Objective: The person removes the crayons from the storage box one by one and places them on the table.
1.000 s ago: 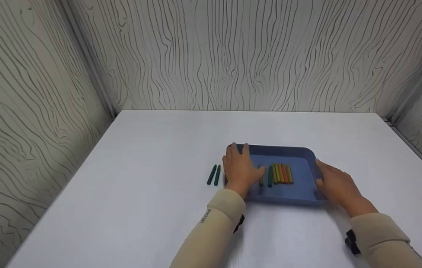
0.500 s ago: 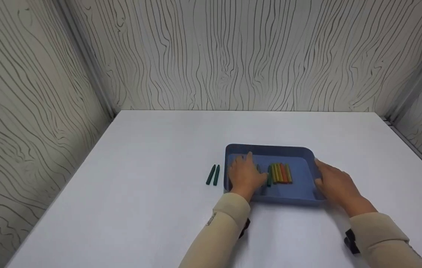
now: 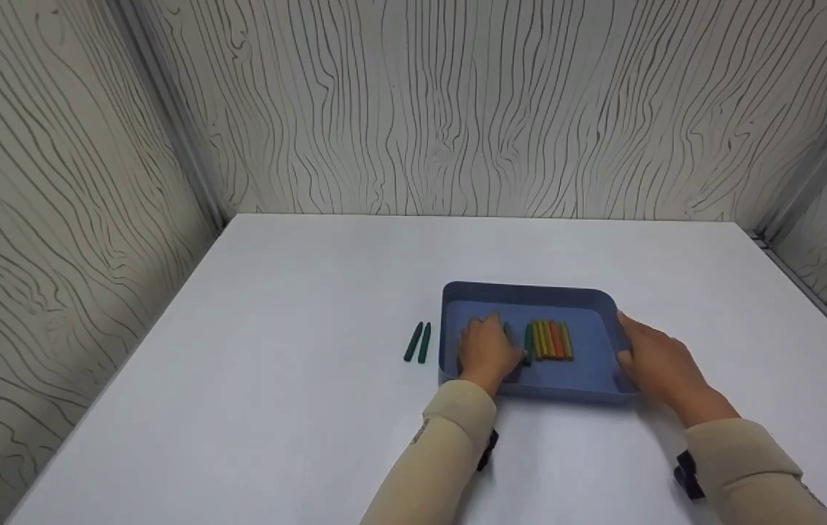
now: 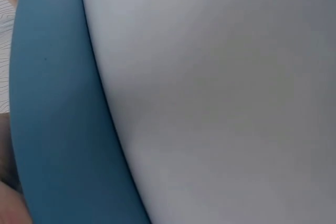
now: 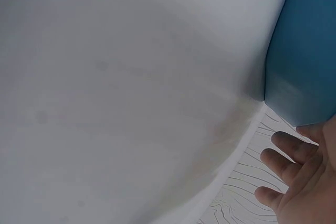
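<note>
Inside the blue tray (image 3: 588,313), my left hand (image 3: 488,351) reaches down with its fingers bent towards the tray's floor. Its underside is hidden, so I cannot tell whether it grips anything. A green crayon (image 3: 507,332) shows just beyond the thumb. To its right lies a row: a dark green crayon (image 3: 529,339), several yellowish crayons (image 3: 541,339) and an orange-red crayon (image 3: 556,340). My right hand (image 3: 665,364) rests at the tray's right rim. In the right wrist view its fingers (image 5: 283,142) are loosely extended and spread near the tray's blue wall (image 5: 302,56).
Two dark green crayons (image 3: 419,343) lie side by side on the white table (image 3: 275,350), just left of the tray. Wood-patterned panels (image 3: 413,109) stand at the back and sides.
My left hand has moved from the tray's left rim, right and down into the tray, its spread fingers drawing in. The right hand and the tray have hardly moved.
</note>
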Available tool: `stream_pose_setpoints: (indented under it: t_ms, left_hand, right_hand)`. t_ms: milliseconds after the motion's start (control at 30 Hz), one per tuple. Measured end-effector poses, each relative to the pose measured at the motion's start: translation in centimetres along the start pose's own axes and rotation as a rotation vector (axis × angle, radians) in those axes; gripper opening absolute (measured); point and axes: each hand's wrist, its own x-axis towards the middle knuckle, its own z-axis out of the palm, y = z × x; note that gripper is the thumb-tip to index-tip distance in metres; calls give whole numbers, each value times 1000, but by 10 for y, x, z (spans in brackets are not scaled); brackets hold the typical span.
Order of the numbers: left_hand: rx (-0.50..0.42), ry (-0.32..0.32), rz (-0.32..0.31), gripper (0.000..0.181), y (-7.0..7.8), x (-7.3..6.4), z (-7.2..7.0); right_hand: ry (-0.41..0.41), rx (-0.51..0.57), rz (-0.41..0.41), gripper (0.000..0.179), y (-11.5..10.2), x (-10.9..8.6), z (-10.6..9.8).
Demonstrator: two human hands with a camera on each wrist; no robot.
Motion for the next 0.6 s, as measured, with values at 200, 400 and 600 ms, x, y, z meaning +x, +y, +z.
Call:
stream_pose_setpoints:
  t_ms: [200, 400, 600]
  left_hand:
    - [-48, -5, -11, 26, 2, -1, 0]
    - [-48, -42, -56, 27, 2, 1, -1]
    - [-44, -47, -88, 24, 1, 3, -3]
  right_hand:
    - [-5, -10, -4, 59, 1, 1, 0]
    - [-8, -11, 8, 59, 0, 1, 0]
    - [-1, -18, 4, 59, 0, 0, -1]
